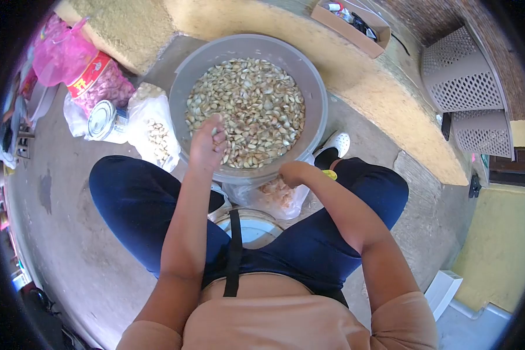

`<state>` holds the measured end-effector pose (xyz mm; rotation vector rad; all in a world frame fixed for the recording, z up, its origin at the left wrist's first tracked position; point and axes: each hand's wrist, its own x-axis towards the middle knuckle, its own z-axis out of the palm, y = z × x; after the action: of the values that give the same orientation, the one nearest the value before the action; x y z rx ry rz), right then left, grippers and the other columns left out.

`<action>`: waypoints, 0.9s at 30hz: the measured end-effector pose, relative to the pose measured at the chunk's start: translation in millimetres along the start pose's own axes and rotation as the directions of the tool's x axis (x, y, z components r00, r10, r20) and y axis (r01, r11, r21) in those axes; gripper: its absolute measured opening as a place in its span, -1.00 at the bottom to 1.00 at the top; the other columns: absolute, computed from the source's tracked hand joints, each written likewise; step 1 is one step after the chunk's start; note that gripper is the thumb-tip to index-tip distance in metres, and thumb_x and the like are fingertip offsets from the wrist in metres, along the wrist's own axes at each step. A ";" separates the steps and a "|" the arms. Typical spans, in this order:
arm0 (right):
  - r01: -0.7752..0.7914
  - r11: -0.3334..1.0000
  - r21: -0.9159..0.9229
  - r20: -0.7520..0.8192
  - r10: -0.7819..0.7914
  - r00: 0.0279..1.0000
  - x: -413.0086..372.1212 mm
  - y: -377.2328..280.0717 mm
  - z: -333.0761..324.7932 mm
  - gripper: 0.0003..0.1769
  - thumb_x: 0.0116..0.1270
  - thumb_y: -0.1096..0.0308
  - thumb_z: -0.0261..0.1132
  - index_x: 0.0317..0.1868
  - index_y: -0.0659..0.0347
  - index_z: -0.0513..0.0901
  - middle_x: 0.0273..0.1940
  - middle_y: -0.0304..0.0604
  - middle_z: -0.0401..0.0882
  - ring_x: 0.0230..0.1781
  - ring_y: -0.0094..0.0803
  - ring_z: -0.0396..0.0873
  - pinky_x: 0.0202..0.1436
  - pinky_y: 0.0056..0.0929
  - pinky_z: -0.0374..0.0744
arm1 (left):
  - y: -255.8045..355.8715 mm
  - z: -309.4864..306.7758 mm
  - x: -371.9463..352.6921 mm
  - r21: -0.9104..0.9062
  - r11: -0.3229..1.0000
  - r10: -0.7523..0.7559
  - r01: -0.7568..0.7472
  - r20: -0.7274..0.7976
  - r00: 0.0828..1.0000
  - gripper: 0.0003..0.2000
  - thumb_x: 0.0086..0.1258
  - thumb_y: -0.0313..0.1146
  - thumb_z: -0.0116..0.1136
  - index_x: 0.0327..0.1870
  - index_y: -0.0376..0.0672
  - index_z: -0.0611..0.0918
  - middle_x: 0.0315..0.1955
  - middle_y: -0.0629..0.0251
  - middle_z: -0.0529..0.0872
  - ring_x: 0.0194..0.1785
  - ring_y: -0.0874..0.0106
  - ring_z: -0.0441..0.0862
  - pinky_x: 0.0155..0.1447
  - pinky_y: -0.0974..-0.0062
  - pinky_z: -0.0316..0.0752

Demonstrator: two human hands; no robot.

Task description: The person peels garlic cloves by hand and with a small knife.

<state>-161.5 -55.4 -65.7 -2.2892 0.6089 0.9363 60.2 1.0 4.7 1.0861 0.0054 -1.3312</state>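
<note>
My left hand [208, 144] is closed above the left part of a large grey basin [319, 99]. Something small and pale shows at its fingers, too small to name for sure. A thick layer of garlic cloves [248, 111], many in their skins, fills the basin, seemingly in water. My right hand [294, 174] is bent inward with curled fingers at the basin's near rim, over a clear plastic bag [294, 207] holding pinkish peelings [276, 192]. What the right hand holds is hidden. A yellow object [330, 174] shows just beyond that wrist.
Left of the basin stand a white plastic bag of peeled cloves [157, 140], a tin can [102, 119] and a pink net sack [108, 87]. A low yellow wall [391, 111] with a cardboard box [356, 26] runs behind. A blue-white lid [251, 229] lies between my legs.
</note>
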 end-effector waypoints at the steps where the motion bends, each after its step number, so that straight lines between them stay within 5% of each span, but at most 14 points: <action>1: 0.004 1.000 0.009 -0.037 -0.004 0.999 -0.3 0.0 -0.9 -0.74 -0.26 0.48 0.25 -0.41 0.26 0.63 -0.40 0.05 0.58 -0.33 -0.10 0.57 -0.29 -0.25 0.52 | 3.0 -3.7 2.0 0.023 0.999 0.026 -0.025 -0.037 0.999 -0.82 0.24 -0.31 0.02 -0.22 -0.18 0.50 -0.62 0.51 0.31 -0.67 0.72 0.18 -0.71 0.79 0.00; 5: -0.108 0.994 -0.015 0.003 0.108 0.994 1.8 0.4 0.1 -0.74 -0.23 0.45 0.26 -0.41 0.28 0.63 -0.36 0.07 0.58 -0.31 -0.09 0.57 -0.27 -0.26 0.52 | 19.3 -43.4 26.2 0.461 0.876 0.194 -0.144 -0.064 0.979 -0.80 0.18 -0.27 0.07 -0.25 -0.15 0.56 -0.62 0.45 0.42 -0.66 0.67 0.28 -0.68 0.72 0.15; 7: -0.131 0.990 -0.050 0.065 0.134 0.989 -3.2 -0.6 -4.7 -0.74 -0.15 0.42 0.28 -0.35 0.27 0.62 -0.29 0.05 0.58 -0.25 -0.13 0.56 -0.22 -0.29 0.53 | 51.1 -55.1 38.7 0.868 0.486 0.449 -0.103 -0.147 0.882 -0.75 0.11 -0.20 0.14 -0.27 -0.15 0.62 -0.60 0.34 0.54 -0.61 0.57 0.42 -0.58 0.60 0.31; 8: -0.125 0.991 -0.041 0.036 0.126 0.991 -3.4 1.7 -3.3 -0.74 -0.19 0.40 0.29 -0.38 0.28 0.63 -0.33 0.05 0.58 -0.28 -0.11 0.57 -0.25 -0.27 0.53 | 71.9 -63.4 40.4 0.942 0.307 0.529 -0.135 -0.051 0.847 -0.71 0.06 -0.15 0.18 -0.31 -0.18 0.64 -0.61 0.26 0.60 -0.56 0.49 0.50 -0.48 0.52 0.38; 11: -0.117 0.993 -0.013 -0.044 0.117 0.992 -1.0 5.8 0.6 -0.72 -0.24 0.32 0.32 -0.43 0.27 0.63 -0.39 0.05 0.59 -0.35 -0.09 0.57 -0.28 -0.23 0.52 | 126.7 -98.9 50.9 0.988 -0.135 0.586 -0.069 0.136 0.799 -0.67 0.02 -0.14 0.17 -0.32 -0.23 0.64 -0.59 0.16 0.62 -0.50 0.34 0.58 -0.32 0.40 0.43; 14: -0.132 0.991 0.009 -0.089 0.132 0.987 0.8 6.7 0.9 -0.68 -0.18 0.23 0.31 -0.40 0.26 0.64 -0.38 0.03 0.59 -0.34 -0.10 0.57 -0.26 -0.23 0.52 | 164.5 -127.1 62.1 0.789 -0.592 0.399 0.167 0.107 0.911 -0.70 -0.02 -0.18 0.14 -0.44 -0.28 0.63 -0.34 0.06 0.63 -0.21 0.19 0.58 -0.14 0.34 0.46; 16: -0.114 0.993 0.004 -0.090 0.114 0.989 4.1 7.8 1.8 -0.66 -0.15 0.19 0.30 -0.38 0.25 0.64 -0.38 0.03 0.59 -0.33 -0.10 0.56 -0.24 -0.23 0.51 | 171.8 -171.8 90.8 0.801 -0.553 0.436 0.227 0.046 0.899 -0.69 -0.01 -0.19 0.11 -0.46 -0.33 0.61 -0.40 0.00 0.61 -0.26 0.13 0.56 -0.16 0.30 0.45; 19: -0.128 0.990 0.052 -0.133 0.134 0.982 5.9 9.4 2.9 -0.68 -0.14 0.20 0.30 -0.39 0.25 0.64 -0.38 0.04 0.59 -0.32 -0.10 0.56 -0.24 -0.23 0.51 | 159.7 -190.2 100.1 0.807 -0.531 0.622 0.259 0.164 0.766 -0.67 0.02 -0.17 0.07 -0.46 -0.34 0.57 -0.54 0.04 0.59 -0.46 0.18 0.56 -0.36 0.28 0.46; 22: -0.085 0.996 0.019 -0.176 0.087 0.981 7.8 10.2 0.7 -0.69 -0.08 0.21 0.26 -0.40 0.29 0.63 -0.41 0.07 0.58 -0.33 -0.07 0.56 -0.25 -0.22 0.51 | 147.7 -137.5 81.3 0.965 0.232 0.339 0.125 -0.201 0.919 -0.74 0.05 -0.20 0.05 -0.42 -0.25 0.50 -0.62 0.19 0.53 -0.64 0.39 0.46 -0.61 0.44 0.35; 24: -0.125 0.991 0.045 -0.224 0.132 0.966 6.6 3.7 -8.3 -0.67 -0.01 0.19 0.22 -0.38 0.33 0.60 -0.43 0.09 0.57 -0.35 -0.11 0.57 -0.27 -0.24 0.51 | 137.2 -95.7 62.8 0.671 0.734 0.032 0.104 -0.187 0.982 -0.82 0.09 -0.26 -0.01 -0.37 -0.14 0.40 -0.65 0.31 0.44 -0.71 0.59 0.27 -0.72 0.66 0.13; 27: -0.105 0.939 0.327 -0.298 0.208 0.932 -13.3 -18.3 -40.7 -0.60 0.08 0.12 0.16 -0.43 0.39 0.58 -0.48 0.11 0.56 -0.38 -0.09 0.57 -0.26 -0.21 0.51 | 110.6 -34.3 37.0 0.368 0.910 -0.201 0.189 -0.008 0.980 -0.72 0.06 -0.43 -0.12 -0.15 -0.14 0.30 -0.52 0.21 0.45 -0.72 0.63 0.17 -0.74 0.77 0.01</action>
<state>-140.0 -66.7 -26.0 -2.1454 1.0209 0.4828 175.9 -22.0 34.1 1.4103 -0.1687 -1.5693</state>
